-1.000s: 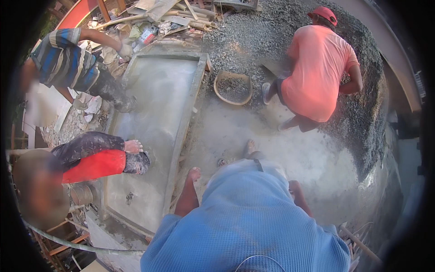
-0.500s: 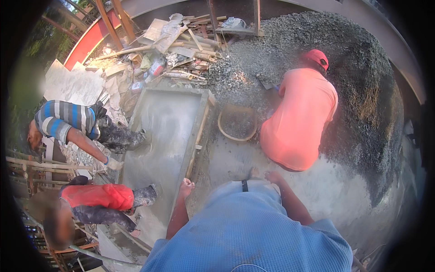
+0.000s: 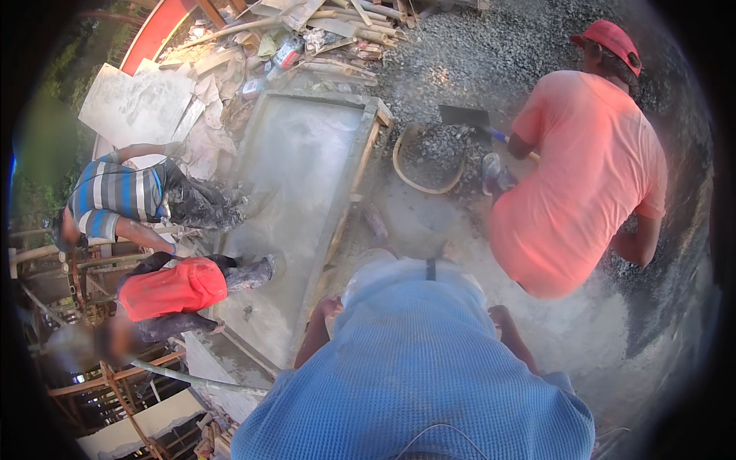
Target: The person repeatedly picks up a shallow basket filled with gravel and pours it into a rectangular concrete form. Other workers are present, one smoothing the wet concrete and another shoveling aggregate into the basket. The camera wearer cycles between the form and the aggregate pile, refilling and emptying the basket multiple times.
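Note:
My left hand [image 3: 331, 307] hangs beside my left hip, next to the long side board of a shallow concrete-edged trough [image 3: 354, 157]. Its fingers are loosely bent and hold nothing visible. Down by my right hip, my right hand [image 3: 501, 315] is dark and slightly smeared, so its fingers are hard to read. No tool shows in it. Ahead of me lies a round-edged basket [image 3: 399, 165] with gravel in it. Over its right rim is the dark blade of a shovel [image 3: 465, 116], held by a crouching co-worker in a pink shirt [image 3: 579, 184].
A large gravel heap [image 3: 506, 46] rises behind the basket. Two co-workers, one in a striped shirt [image 3: 119, 192] and one in a red vest [image 3: 172, 287], bend at the trough's left side. Scrap wood and bamboo [image 3: 345, 31] lie beyond it. Bamboo poles [image 3: 199, 378] stick out lower left.
Both my hands have drawn back toward my hips, and the view has shifted. The pink-shirted co-worker has risen somewhat, with the shovel now at the basket, where gravel now shows.

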Motion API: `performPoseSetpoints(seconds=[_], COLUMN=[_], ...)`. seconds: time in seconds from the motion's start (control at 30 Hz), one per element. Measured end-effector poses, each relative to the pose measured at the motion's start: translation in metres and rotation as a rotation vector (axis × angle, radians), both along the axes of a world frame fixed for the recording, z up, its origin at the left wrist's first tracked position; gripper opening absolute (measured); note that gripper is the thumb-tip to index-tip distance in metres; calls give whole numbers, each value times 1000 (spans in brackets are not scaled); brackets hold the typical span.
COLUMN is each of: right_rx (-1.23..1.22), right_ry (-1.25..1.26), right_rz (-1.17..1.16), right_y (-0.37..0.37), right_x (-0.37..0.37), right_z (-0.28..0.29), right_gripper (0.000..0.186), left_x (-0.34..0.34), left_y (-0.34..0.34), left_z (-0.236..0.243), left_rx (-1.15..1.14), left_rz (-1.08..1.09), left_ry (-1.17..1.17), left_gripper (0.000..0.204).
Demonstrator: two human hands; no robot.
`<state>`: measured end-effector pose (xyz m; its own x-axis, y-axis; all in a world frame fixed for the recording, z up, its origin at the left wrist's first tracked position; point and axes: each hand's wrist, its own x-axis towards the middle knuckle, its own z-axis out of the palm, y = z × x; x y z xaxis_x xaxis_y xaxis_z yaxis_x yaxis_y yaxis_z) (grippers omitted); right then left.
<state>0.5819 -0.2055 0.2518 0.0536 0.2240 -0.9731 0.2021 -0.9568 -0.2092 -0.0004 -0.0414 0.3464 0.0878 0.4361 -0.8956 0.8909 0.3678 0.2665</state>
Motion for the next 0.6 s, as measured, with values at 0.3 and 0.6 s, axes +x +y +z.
performPoseSetpoints(seconds=[0.3, 0.6], right_rx=[290, 207], right_ry=[-9, -174], right_rz=[-131, -296], right_y=[145, 267], right_x=[-40, -109], right_z=[17, 52], right_gripper=[34, 33], left_x=[31, -20], left_y=[182, 369], left_z=[8, -39], left_rx=[179, 202], left_rz=[537, 445], left_ry=[-118, -217], left_gripper=[29, 31])
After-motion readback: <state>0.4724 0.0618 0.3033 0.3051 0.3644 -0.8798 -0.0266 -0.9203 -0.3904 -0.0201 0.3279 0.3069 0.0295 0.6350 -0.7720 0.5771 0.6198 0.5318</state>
